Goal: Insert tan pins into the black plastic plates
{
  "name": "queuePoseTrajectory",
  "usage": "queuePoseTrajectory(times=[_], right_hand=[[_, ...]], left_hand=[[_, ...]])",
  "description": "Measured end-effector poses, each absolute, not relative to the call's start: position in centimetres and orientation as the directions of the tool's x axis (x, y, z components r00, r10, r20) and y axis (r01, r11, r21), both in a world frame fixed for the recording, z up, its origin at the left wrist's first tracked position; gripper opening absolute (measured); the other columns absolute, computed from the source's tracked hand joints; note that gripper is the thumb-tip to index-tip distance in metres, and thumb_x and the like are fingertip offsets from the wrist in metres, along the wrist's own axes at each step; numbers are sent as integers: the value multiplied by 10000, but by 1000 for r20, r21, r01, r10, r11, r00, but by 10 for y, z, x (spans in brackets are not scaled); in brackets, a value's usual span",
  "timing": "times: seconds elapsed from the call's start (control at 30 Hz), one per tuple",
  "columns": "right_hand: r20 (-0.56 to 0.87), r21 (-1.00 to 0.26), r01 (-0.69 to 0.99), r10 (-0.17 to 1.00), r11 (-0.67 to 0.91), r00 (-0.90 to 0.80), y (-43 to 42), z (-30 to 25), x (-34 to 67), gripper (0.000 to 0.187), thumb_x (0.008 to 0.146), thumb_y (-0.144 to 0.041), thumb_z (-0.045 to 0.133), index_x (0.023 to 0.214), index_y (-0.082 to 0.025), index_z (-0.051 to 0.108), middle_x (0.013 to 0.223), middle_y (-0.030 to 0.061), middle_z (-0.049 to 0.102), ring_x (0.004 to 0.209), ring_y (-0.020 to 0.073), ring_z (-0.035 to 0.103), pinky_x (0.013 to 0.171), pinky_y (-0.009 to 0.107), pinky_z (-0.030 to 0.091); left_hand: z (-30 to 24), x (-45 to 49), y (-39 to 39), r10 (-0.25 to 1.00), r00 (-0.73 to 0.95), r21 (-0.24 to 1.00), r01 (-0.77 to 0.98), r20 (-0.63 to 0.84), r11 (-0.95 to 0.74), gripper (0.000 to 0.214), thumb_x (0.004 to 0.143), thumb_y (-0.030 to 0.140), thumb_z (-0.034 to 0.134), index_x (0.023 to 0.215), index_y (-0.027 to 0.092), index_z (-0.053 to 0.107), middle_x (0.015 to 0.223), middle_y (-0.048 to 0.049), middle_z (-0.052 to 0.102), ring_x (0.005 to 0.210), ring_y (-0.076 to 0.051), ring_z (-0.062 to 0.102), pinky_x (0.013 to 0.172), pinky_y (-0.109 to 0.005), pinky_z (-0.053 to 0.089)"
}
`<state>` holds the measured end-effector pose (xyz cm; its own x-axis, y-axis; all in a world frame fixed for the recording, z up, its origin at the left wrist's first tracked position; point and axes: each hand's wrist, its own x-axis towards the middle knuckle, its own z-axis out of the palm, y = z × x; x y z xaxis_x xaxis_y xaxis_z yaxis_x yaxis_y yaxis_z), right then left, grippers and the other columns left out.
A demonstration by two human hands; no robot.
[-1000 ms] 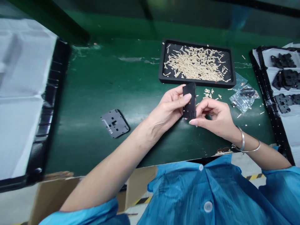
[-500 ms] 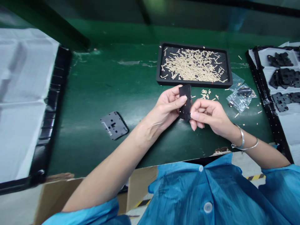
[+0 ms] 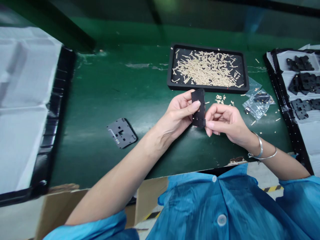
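My left hand (image 3: 180,108) grips a black plastic plate (image 3: 198,115) with small cut-outs, held up on edge above the green table, thumb across its face. At the plate's lower right corner, my right hand (image 3: 223,121) has thumb and index finger pinched together. A small dark bit shows at those fingertips; whether it is a loose piece or part of the plate I cannot tell. To the left, a similar dark plate (image 3: 122,133) with square holes lies flat on the table (image 3: 90,100).
Behind my hands stands a black tray (image 3: 207,88) heaped with small cream strips (image 3: 207,70). Loose strips (image 3: 220,99) and a clear plastic bag (image 3: 258,103) with dark parts lie to its front right. A right-hand tray (image 3: 282,100) holds black parts; a white-lined tray (image 3: 47,143) stands left.
The held plate has turned slightly, showing more of its face. My right hand has shifted slightly right and up, its fingers drawn a little closer together.
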<state>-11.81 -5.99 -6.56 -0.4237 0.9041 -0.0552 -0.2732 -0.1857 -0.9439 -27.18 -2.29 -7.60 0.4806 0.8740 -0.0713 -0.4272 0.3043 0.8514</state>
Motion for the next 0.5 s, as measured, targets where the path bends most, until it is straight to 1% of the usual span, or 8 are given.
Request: queuePoseTrajectory(times=[0.17, 0.33, 0.5], right_hand=[[-46, -944, -273, 892, -186, -450, -60, -67, -118, 237, 744, -302, 752, 729, -150, 570, 557, -39, 621, 443, 30, 466, 422, 165, 329], [-48, -941, -281, 898, -187, -437, -60, -68, -117, 248, 684, -238, 798, 726, -146, 572, 567, -45, 619, 462, 33, 497, 460, 170, 377], [-56, -951, -250, 896, -182, -441, -60, -67, -117, 264, 707, -270, 784, 725, -148, 550, 564, -47, 601, 466, 35, 505, 469, 173, 390]], left_hand=[[-76, -272, -22, 879, 473, 853, -430, -65, 295, 407, 590, 393, 868, 624, 158, 537, 506, 55, 500, 384, -43, 426, 359, -147, 373], [-76, -272, -22, 888, 456, 859, -428, -61, 279, 410, 576, 399, 874, 614, 159, 543, 503, 50, 509, 393, -47, 428, 365, -151, 367], [-75, -271, -23, 893, 447, 861, -430, -57, 271, 405, 564, 392, 881, 616, 162, 551, 507, 49, 523, 404, -50, 431, 383, -156, 373]])
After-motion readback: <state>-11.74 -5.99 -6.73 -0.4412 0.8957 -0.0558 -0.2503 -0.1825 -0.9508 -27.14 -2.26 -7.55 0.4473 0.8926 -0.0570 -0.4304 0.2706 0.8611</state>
